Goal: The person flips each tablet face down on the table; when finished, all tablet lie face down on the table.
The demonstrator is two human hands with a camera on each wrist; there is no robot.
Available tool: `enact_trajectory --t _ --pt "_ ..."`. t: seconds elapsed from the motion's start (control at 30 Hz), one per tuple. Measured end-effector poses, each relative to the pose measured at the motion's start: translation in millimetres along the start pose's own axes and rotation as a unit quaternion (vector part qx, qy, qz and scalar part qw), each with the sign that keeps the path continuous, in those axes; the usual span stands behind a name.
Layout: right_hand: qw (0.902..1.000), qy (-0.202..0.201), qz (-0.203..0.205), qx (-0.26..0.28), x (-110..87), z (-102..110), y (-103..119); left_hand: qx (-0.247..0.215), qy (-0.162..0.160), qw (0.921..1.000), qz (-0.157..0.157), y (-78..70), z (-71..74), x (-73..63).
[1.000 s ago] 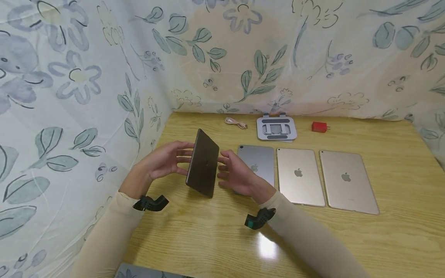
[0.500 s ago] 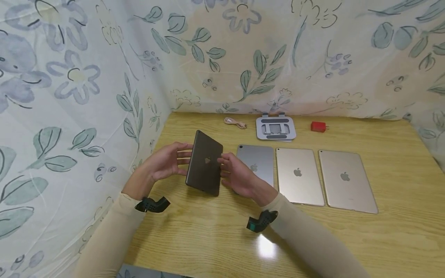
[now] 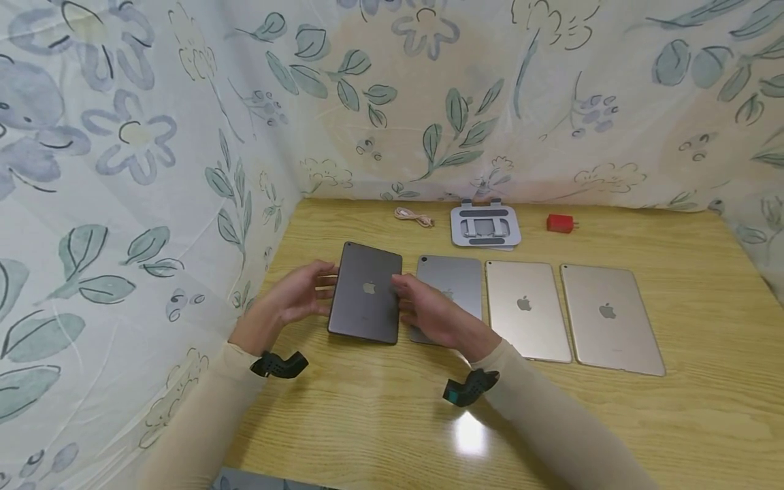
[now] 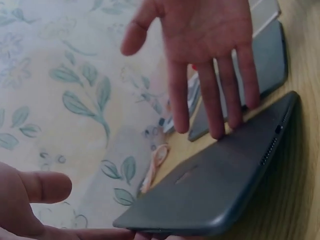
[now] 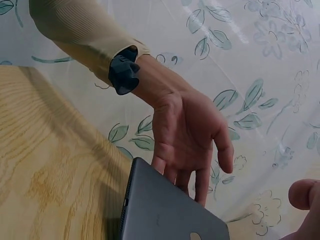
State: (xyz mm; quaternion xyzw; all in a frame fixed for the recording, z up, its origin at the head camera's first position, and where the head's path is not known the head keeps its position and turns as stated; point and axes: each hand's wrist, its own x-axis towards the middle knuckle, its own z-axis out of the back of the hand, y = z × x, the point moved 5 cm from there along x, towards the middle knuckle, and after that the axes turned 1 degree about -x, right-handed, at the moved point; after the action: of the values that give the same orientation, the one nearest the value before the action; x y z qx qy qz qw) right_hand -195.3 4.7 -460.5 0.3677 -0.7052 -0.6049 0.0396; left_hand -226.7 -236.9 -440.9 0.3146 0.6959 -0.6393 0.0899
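Observation:
A dark grey tablet (image 3: 366,313) is tilted, its back with the apple logo facing up, its left side raised off the table. My left hand (image 3: 300,292) supports its left edge with straight fingers; the thumb stands apart, as the right wrist view shows of that hand (image 5: 187,130). At the opposite edge my right hand (image 3: 431,309) touches the tablet with extended fingers, its thumb apart in the left wrist view. To the right lie a grey-blue tablet (image 3: 450,272), partly covered by my right hand, a gold tablet (image 3: 529,330) and a rose-gold tablet (image 3: 615,340).
Behind the tablets are a coiled pink cable (image 3: 414,217), a folded silver stand (image 3: 486,241) and a red charger plug (image 3: 560,223). Floral cloth (image 3: 184,170) hangs at the left and back of the wooden table (image 3: 367,408).
The dark grey tablet has turned from nearly upright to a shallow tilt, its back now facing up and its right edge further right. Both hands have come down slightly with it.

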Motion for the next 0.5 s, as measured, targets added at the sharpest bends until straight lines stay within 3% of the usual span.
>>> enact_trajectory --t 0.5 --pt "0.9998 -0.009 -0.005 -0.015 -3.6 7 0 -0.006 -0.059 0.9982 0.006 11.3 -2.5 19.5"
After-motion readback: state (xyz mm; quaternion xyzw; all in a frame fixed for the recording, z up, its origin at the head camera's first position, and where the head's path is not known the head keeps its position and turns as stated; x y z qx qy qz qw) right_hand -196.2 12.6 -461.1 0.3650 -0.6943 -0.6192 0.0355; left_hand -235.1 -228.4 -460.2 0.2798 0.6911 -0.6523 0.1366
